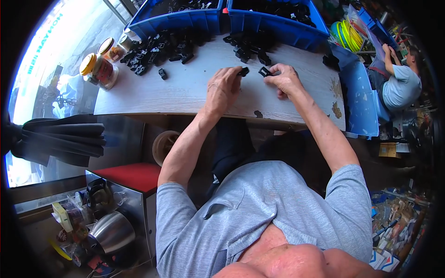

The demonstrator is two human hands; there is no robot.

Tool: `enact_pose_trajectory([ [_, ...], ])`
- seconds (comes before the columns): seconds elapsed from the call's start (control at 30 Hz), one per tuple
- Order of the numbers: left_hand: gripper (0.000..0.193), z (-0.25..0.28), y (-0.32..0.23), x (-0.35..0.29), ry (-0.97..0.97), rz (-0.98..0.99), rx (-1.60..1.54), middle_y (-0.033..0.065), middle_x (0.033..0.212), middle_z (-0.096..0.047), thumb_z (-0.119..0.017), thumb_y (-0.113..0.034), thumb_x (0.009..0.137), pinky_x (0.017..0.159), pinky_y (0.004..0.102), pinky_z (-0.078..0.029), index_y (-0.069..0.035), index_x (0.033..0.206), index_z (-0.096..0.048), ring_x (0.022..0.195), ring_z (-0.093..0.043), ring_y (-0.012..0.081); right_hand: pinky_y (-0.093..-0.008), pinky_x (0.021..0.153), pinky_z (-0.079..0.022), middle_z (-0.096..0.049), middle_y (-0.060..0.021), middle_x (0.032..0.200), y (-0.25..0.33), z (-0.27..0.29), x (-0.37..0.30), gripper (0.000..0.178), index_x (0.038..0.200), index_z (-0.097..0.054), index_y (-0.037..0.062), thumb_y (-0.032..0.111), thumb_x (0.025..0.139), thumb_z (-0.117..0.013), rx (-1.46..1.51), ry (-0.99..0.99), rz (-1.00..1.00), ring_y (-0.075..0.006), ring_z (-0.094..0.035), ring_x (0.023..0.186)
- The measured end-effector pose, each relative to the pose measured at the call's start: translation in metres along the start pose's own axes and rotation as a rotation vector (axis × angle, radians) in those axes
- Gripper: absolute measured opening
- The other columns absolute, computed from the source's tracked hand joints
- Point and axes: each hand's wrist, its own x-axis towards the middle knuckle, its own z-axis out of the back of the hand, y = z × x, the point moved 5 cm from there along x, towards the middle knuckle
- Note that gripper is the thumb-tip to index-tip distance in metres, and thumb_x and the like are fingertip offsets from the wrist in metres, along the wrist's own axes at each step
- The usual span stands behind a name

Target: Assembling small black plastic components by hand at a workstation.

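Over the middle of the table (185, 99), my left hand (223, 88) pinches a small black plastic part (244, 72) between thumb and fingers. Just to its right, my right hand (285, 79) grips a second black plastic part (264, 72), which has a light-coloured patch on its face. The two parts are apart, with a short gap between them. Beyond my hands lies a pile of similar black parts (245, 48). A larger pile of black parts (157, 50) spreads to the left, and one loose black part (162, 74) sits in front of it.
Two blue bins (185, 21) of black pieces stand along the far edge. Lidded jars (104, 72) are at the table's left end. A blue crate (364, 106) adjoins the right end. Another person (401, 83) sits beyond it. A red-topped cabinet (130, 177) stands at lower left.
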Motion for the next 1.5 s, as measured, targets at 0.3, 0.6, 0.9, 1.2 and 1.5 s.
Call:
enact_pose_trajectory([
  [0.3, 0.025, -0.043, -0.035, 0.022, 0.28, -0.23, 0.018, 0.0098, 0.111, -0.074, -0.068, -0.005, 0.089, 0.089, 0.0378, -0.057, -0.007, 0.113, -0.075, 0.101, -0.07, 0.0296, -0.0313, 0.04, -0.041, -0.061, -0.0062, 0.071, -0.001, -0.005, 0.0, 0.028, 0.111, -0.071, 0.0054, 0.002, 0.083, -0.07, -0.01, 0.107, 0.069, -0.0141, -0.052, 0.046],
  [0.6, 0.04, -0.038, -0.035, 0.01, 0.456, -0.199, 0.189, 0.0094, 0.132, -0.067, -0.062, -0.009, 0.094, 0.106, 0.0462, -0.047, -0.011, 0.133, -0.066, 0.123, -0.061, 0.0316, -0.0299, 0.039, -0.038, -0.057, -0.0026, 0.062, -0.005, -0.007, -0.002, 0.029, 0.113, -0.069, 0.0054, 0.006, 0.084, -0.071, 0.003, 0.111, 0.11, -0.012, -0.048, 0.043],
  [0.9, 0.04, 0.008, -0.007, 0.002, -0.065, -0.009, 0.207, 0.0113, 0.124, -0.068, -0.075, -0.009, 0.083, 0.101, 0.0427, -0.05, -0.011, 0.122, -0.067, 0.116, -0.062, 0.0355, -0.0289, 0.039, -0.043, -0.054, 0.0005, 0.057, -0.015, 0.001, -0.003, 0.034, 0.115, -0.067, 0.0046, 0.015, 0.084, -0.076, 0.067, 0.069, 0.102, -0.0103, -0.048, 0.041],
  [1.2, 0.035, 0.116, 0.12, -0.02, -0.095, 0.384, 0.849, 0.0106, 0.117, -0.071, -0.071, -0.018, 0.086, 0.092, 0.0411, -0.053, -0.012, 0.12, -0.071, 0.109, -0.065, 0.033, -0.0365, 0.051, -0.06, -0.049, 0.0005, 0.055, -0.06, 0.08, 0.03, 0.046, 0.121, -0.063, 0.0063, 0.023, 0.082, -0.083, 0.612, -0.154, 0.008, -0.0153, -0.057, 0.046],
  [1.5, 0.048, 0.072, 0.074, -0.023, 0.085, 0.113, 0.47, 0.015, 0.123, -0.069, -0.066, -0.001, 0.083, 0.098, 0.0444, -0.052, -0.007, 0.13, -0.062, 0.115, -0.064, 0.0349, -0.0332, 0.052, -0.06, -0.05, 0.0007, 0.059, -0.054, 0.087, 0.039, 0.046, 0.117, -0.067, 0.0084, 0.027, 0.08, -0.086, 0.552, -0.273, 0.054, -0.0142, -0.06, 0.05],
])
